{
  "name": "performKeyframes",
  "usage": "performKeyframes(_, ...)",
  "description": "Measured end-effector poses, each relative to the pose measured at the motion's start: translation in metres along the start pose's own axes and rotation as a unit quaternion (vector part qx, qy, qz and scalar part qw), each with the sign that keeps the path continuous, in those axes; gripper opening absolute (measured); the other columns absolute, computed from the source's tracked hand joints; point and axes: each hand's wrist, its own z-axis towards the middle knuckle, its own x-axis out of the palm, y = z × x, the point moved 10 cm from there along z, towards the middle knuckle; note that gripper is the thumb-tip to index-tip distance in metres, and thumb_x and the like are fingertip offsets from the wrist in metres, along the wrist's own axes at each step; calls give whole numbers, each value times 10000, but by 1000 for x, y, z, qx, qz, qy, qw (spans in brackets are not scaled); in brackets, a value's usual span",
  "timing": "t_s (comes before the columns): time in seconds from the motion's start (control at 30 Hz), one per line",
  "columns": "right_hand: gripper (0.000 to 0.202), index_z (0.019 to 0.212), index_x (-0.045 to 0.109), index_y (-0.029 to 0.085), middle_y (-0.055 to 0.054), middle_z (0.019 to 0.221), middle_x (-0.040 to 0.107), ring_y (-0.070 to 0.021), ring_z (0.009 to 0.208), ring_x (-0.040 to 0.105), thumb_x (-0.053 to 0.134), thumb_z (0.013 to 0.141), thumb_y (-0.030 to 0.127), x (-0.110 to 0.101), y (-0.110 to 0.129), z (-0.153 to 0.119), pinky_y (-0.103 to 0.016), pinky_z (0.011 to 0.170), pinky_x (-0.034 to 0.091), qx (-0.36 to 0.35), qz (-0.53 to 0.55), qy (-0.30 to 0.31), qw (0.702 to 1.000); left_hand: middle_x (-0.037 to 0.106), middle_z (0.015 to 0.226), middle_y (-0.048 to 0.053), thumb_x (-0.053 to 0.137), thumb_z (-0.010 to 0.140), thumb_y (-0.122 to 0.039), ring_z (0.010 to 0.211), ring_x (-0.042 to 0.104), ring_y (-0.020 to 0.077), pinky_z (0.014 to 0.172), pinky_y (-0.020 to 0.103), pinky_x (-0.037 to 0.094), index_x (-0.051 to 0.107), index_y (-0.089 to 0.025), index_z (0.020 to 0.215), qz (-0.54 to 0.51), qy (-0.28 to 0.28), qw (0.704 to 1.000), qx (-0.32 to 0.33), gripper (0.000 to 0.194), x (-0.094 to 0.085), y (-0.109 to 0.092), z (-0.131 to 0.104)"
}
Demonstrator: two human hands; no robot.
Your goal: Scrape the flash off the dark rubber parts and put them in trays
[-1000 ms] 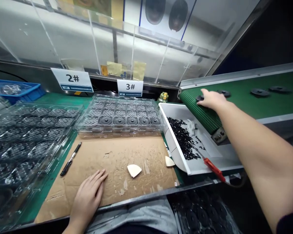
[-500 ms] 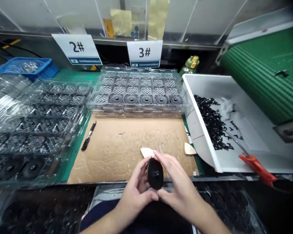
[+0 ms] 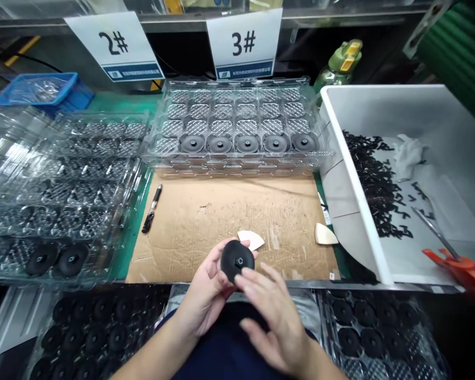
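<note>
A black disc [image 3: 230,254] is held up over the near edge of the cardboard sheet [image 3: 178,248], clear of the surface [image 3: 121,100]. Its face with the raised central hub is turned up toward the person's eyes, and a short dark stem or notch runs from the hub toward the near edge; tilted like this, its outline looks almost round, so its long axis cannot be told. The left hand [image 3: 208,285] grasps it, thumb at the lower left rim, fingers curled behind. The right hand [image 3: 275,311] is loosely spread, fingertips over the disc's lower right edge, thumb well apart; how firmly they touch cannot be told. Just beyond lies a white wedge pad [image 3: 254,240], with a cream wedge pad [image 3: 324,234] at the cardboard's right edge and a pen [image 3: 152,208] near its left. Farther off, a clear plastic tray [image 3: 237,112] carries five similar discs [image 3: 247,143] along its nearest row, hubs upward. To the right, a white bin [image 3: 396,105] contains small black parts [image 3: 374,179].
</note>
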Motion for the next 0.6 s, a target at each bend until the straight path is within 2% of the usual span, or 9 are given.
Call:
performKeyframes(0.03,670,1397,204,297,-57,1278,523,-240,1210,449,515,820,155,-4,-18,-4,-508,1036,310,60,6,-31,998,510,1289,111,715,665,-385,1142,513,284,917,335,445,520,-219,1165,0,-9,1000,2,561,-5,-2,-1)
performKeyframes(0.1,547,1365,272,296,-67,1257,529,-232,1182,473,444,863,164,-18,-62,-15,-499,998,362,206,19,-118,971,493,1311,111,712,671,-378,1152,507,291,911,341,453,508,-225,1183,-1,-22,1000,3,572,-17,-5,-3)
performKeyframes(0.17,446,1327,340,269,-92,1229,525,-231,1115,514,414,890,228,-26,-92,-21,-473,941,423,293,-1,-160,943,482,1322,109,704,679,-387,1159,500,299,929,366,446,504,-229,1191,-10,-20,1000,2,572,-26,-8,-5)
performKeyframes(0.27,404,1270,433,254,-116,1221,483,-239,995,552,456,871,313,-19,-108,-5,-461,861,468,294,-71,-131,944,478,1329,99,676,713,-381,1165,497,298,974,397,412,492,-241,1206,-29,-11,1000,0,544,-37,-13,-10)
performKeyframes(0.4,366,1188,533,247,-114,1244,453,-296,1118,460,524,827,309,15,-115,9,-520,931,385,265,-93,-95,955,471,1339,99,611,775,-374,1166,499,284,1015,402,371,474,-238,1231,-35,-35,999,15,495,-52,-23,-18)
performKeyframes(0.5,282,1102,595,234,-98,1064,567,-254,1001,527,468,851,251,37,-113,16,-460,863,437,235,-76,-65,967,465,1346,105,574,806,-363,1173,493,277,1024,382,361,483,-213,1227,-41,-47,998,29,456,-62,-33,-23)
performKeyframes(0.6,243,1035,629,249,-52,865,625,-204,787,580,480,844,236,38,-100,33,-380,724,487,216,-52,-30,974,474,1340,109,553,826,-330,1180,488,274,1016,365,374,493,-196,1217,-51,-47,997,35,418,-70,-39,-26)
